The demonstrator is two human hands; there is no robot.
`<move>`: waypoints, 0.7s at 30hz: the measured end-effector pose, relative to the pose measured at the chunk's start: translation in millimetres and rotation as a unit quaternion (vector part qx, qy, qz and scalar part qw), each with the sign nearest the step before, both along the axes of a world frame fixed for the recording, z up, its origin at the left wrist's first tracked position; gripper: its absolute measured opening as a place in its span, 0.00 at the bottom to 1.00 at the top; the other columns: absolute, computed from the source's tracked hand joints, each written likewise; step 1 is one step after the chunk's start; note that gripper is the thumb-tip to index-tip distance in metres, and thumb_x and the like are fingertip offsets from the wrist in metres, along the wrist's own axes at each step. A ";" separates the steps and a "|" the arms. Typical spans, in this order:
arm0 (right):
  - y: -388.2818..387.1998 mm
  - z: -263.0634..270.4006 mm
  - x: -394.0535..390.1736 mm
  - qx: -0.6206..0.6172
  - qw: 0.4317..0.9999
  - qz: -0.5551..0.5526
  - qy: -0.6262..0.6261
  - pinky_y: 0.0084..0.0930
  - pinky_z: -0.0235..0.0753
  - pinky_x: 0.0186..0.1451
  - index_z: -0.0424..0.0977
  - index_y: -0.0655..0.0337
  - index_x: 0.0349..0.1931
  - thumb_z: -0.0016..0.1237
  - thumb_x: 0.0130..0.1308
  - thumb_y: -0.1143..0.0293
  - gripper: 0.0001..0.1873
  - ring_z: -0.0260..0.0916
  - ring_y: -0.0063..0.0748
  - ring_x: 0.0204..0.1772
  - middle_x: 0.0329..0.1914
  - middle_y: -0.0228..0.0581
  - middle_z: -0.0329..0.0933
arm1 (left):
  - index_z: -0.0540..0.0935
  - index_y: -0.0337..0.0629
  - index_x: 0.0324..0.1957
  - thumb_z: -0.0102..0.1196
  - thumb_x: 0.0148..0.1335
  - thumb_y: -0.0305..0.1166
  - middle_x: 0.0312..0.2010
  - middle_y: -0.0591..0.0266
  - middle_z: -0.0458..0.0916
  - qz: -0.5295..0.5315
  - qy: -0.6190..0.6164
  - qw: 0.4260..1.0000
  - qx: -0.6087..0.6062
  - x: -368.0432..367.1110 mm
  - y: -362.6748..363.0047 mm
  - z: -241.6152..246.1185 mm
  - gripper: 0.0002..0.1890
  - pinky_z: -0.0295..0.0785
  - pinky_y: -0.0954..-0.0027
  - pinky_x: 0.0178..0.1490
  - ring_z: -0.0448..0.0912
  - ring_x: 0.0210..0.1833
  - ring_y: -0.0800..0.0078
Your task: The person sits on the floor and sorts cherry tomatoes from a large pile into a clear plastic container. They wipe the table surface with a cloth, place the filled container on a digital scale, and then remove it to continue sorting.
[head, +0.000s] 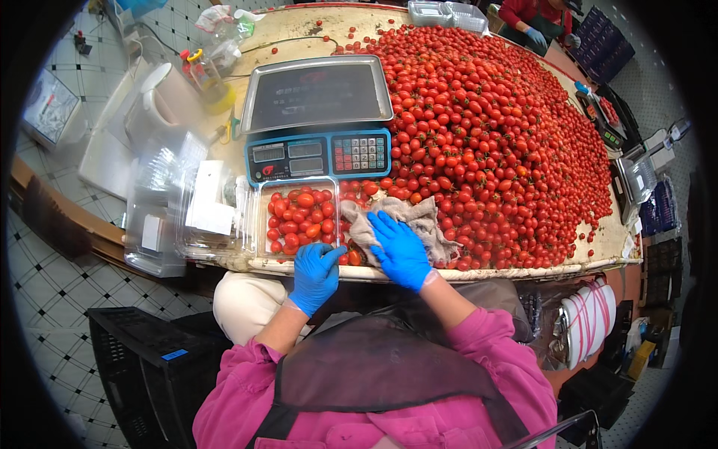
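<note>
My left hand (317,275), in a blue glove, is at the front right corner of a clear plastic container (262,224) of red cherry tomatoes (300,216). Its fingers are curled, and whether they pinch the rim or something small is hidden. My right hand (399,250), also gloved in blue, lies flat with the thumb apart on a crumpled beige cloth (435,224). The cloth sits at the table's front edge against a large heap of cherry tomatoes (477,134). Directly behind the container stands a blue-framed digital scale (317,154) with a bare metal pan (317,92).
Stacked clear clamshells (154,224) and a white box (210,196) flank the container on the left. Behind them are a pitcher (162,101) and a bottle with yellow liquid (213,90). A black crate (146,370) stands at floor level. Across the table a gloved co-worker (535,25) is present.
</note>
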State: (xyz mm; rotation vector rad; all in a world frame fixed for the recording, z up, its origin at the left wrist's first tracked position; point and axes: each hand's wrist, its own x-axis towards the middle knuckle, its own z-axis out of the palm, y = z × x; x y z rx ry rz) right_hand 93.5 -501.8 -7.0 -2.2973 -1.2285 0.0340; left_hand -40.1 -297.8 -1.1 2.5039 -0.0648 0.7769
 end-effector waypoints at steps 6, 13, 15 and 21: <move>-48.9 10.8 52.4 0.310 0.867 -0.234 0.313 0.40 0.78 0.52 0.72 0.64 0.60 0.42 0.75 0.64 0.19 0.79 0.48 0.48 0.47 0.49 0.80 | 0.86 0.54 0.48 0.61 0.49 0.19 0.37 0.61 0.77 0.004 0.007 1.000 -0.011 -0.7 -0.8 -1.6 0.23 0.70 0.58 0.46 0.75 0.41 0.57; 28.0 23.7 51.1 -0.072 0.978 -0.111 -0.161 0.59 0.46 0.79 0.61 0.52 0.75 0.43 0.73 0.50 0.33 0.46 0.61 0.81 0.80 0.59 0.51 | 0.87 0.53 0.47 0.61 0.47 0.20 0.37 0.61 0.77 0.004 0.002 1.000 -0.001 0.0 -0.9 0.2 0.23 0.70 0.57 0.47 0.75 0.42 0.57; 43.4 19.7 28.2 -0.110 0.973 -0.123 -0.160 0.60 0.46 0.79 0.61 0.46 0.75 0.45 0.71 0.48 0.34 0.48 0.59 0.81 0.81 0.58 0.50 | 0.87 0.53 0.47 0.61 0.47 0.20 0.38 0.61 0.77 -0.001 0.004 1.000 -0.007 0.1 -0.6 -0.2 0.23 0.70 0.57 0.47 0.75 0.42 0.57; 24.2 27.2 45.7 -0.063 0.996 0.031 -0.051 0.50 0.57 0.77 0.61 0.52 0.75 0.48 0.70 0.51 0.35 0.56 0.57 0.78 0.80 0.57 0.52 | 0.87 0.52 0.47 0.61 0.48 0.20 0.38 0.61 0.77 0.005 0.001 1.000 -0.003 0.7 -1.2 -1.2 0.22 0.70 0.57 0.46 0.75 0.41 0.56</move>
